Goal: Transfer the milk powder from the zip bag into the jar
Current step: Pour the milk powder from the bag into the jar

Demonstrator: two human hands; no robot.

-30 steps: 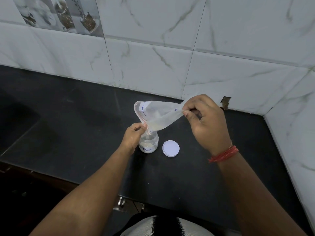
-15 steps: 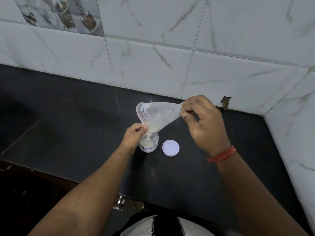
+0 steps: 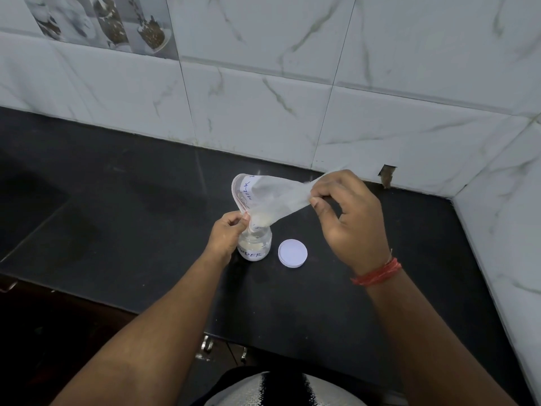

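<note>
- The zip bag (image 3: 272, 197) is thin, clear plastic film, crinkled and slightly glossy.
- The jar (image 3: 255, 244) looks like clear smooth plastic or glass, with a white paper label.
- The lid (image 3: 292, 253) is matt white plastic.
- The worktop (image 3: 131, 200) is dark polished stone.
- The wall tiles (image 3: 263, 112) are glossy white marble-pattern ceramic.

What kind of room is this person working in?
Most likely a home kitchen: a dark stone counter, marble-look wall tiles with a food picture tile, and cabinet handles below the counter's edge.

Dim even light, soft shadows on dark counter (image 3: 117, 200), wide-angle edge bending
</note>
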